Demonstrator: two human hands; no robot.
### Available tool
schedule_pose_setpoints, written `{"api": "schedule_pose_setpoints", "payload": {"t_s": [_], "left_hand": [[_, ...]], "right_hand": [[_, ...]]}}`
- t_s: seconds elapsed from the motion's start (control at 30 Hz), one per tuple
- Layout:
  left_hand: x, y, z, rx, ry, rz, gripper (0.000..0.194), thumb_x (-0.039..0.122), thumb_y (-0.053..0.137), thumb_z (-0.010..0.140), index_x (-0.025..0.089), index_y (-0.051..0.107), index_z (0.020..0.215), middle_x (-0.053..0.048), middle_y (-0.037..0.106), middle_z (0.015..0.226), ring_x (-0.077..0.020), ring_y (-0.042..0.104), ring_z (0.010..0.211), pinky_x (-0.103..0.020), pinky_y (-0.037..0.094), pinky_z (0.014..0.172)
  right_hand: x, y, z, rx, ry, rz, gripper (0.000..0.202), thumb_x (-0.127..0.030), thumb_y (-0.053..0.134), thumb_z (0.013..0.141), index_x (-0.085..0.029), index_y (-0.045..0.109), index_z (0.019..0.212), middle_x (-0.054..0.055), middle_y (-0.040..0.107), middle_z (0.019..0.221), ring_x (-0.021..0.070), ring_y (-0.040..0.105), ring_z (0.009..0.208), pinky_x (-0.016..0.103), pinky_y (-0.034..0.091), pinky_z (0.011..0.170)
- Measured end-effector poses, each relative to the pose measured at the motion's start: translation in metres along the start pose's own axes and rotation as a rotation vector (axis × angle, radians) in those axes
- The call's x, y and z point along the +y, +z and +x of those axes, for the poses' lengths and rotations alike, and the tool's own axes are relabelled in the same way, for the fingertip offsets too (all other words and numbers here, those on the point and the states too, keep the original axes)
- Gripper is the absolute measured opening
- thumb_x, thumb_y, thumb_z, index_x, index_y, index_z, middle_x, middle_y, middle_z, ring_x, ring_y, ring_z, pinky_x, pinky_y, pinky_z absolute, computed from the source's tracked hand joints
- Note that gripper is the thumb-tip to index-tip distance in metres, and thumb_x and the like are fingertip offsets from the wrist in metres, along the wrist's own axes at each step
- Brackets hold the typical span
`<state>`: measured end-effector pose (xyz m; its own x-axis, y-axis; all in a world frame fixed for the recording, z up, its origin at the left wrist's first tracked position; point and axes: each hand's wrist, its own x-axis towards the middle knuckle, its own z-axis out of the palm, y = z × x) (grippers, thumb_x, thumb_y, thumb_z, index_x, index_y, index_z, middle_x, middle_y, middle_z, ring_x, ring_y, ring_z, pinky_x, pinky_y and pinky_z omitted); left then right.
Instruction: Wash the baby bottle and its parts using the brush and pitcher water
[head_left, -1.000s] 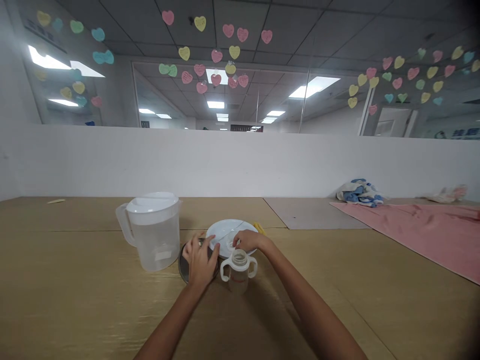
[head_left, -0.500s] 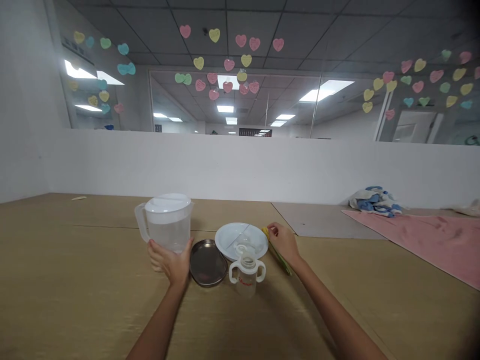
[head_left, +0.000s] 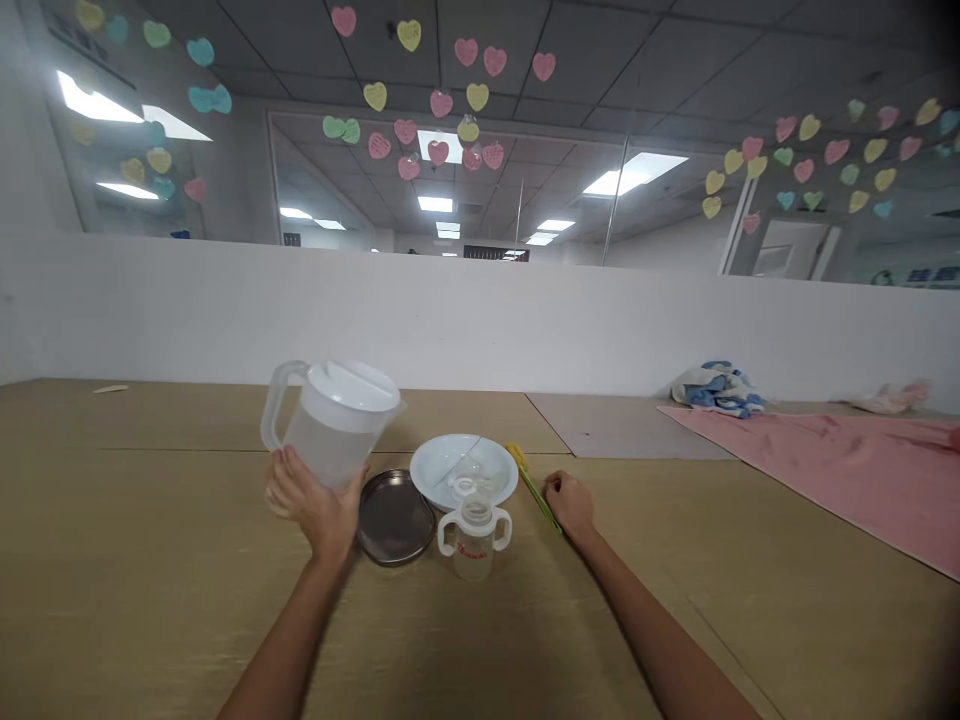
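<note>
My left hand (head_left: 319, 505) grips the lower body of a translucent plastic pitcher (head_left: 337, 425) with a white lid. The pitcher holds clear liquid and leans to the right, its spout toward the bowl. My right hand (head_left: 570, 502) is closed on the table, with nothing visible in it. Just left of it lies a bottle brush (head_left: 534, 485) with a yellow head and green handle. Between the hands stands an open, two-handled baby bottle (head_left: 474, 550) with red lettering. Behind the bottle, a white bowl (head_left: 427, 462) holds clear and white bottle parts.
A dark metal tray (head_left: 396, 518) lies left of the bottle. At the back right are a crumpled blue-and-white cloth (head_left: 718, 388), a grey mat (head_left: 630, 425) and a pink cloth (head_left: 840, 460). A white wall (head_left: 450, 325) with glass above borders the table's far side.
My left hand has raised the pitcher and tipped it rightward. My right hand has come away from the brush's yellow head and now rests right of its handle. The view has shifted slightly.
</note>
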<state>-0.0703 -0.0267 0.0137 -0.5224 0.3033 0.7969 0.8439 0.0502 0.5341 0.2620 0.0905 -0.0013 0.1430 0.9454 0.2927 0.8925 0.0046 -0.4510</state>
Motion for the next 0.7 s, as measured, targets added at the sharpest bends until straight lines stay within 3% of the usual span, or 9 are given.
{"api": "schedule_pose_setpoints", "payload": {"t_s": [0.1, 0.2, 0.33, 0.7], "left_hand": [[0.013, -0.004, 0.002, 0.080, 0.091, 0.074, 0.086, 0.052, 0.051, 0.077, 0.008, 0.012, 0.140, -0.024, 0.018, 0.144, -0.0422, 0.016, 0.131, -0.062, 0.009, 0.104], [0.019, -0.002, -0.002, 0.025, 0.213, 0.094, 0.079, 0.050, 0.049, 0.079, 0.008, 0.019, 0.139, -0.024, 0.022, 0.143, -0.0404, 0.015, 0.132, -0.063, 0.006, 0.103], [0.017, 0.004, -0.007, -0.025, 0.265, 0.117, 0.074, 0.049, 0.046, 0.080, 0.008, 0.024, 0.138, -0.024, 0.024, 0.142, -0.0385, 0.015, 0.132, -0.062, 0.004, 0.102], [0.018, 0.001, -0.004, -0.012, 0.183, 0.157, 0.077, 0.051, 0.048, 0.079, 0.009, 0.024, 0.139, -0.023, 0.027, 0.142, -0.0382, 0.019, 0.130, -0.060, 0.005, 0.103]], "right_hand": [[-0.001, 0.002, 0.000, -0.002, -0.029, -0.020, 0.021, -0.018, 0.043, 0.081, -0.015, 0.063, 0.085, 0.007, 0.066, 0.090, 0.0163, 0.059, 0.081, 0.023, 0.031, 0.058], [-0.002, 0.003, 0.000, -0.002, -0.051, -0.039, 0.021, -0.017, 0.044, 0.081, -0.014, 0.064, 0.085, 0.007, 0.066, 0.090, 0.0160, 0.058, 0.082, 0.023, 0.032, 0.060], [-0.003, 0.003, -0.001, -0.005, -0.071, -0.063, 0.022, -0.017, 0.043, 0.081, -0.014, 0.065, 0.083, 0.008, 0.065, 0.091, 0.0163, 0.057, 0.084, 0.023, 0.032, 0.061], [-0.004, 0.003, -0.001, -0.011, -0.097, -0.098, 0.024, -0.018, 0.042, 0.081, -0.014, 0.066, 0.083, 0.009, 0.065, 0.091, 0.0159, 0.057, 0.083, 0.023, 0.032, 0.061]]}}
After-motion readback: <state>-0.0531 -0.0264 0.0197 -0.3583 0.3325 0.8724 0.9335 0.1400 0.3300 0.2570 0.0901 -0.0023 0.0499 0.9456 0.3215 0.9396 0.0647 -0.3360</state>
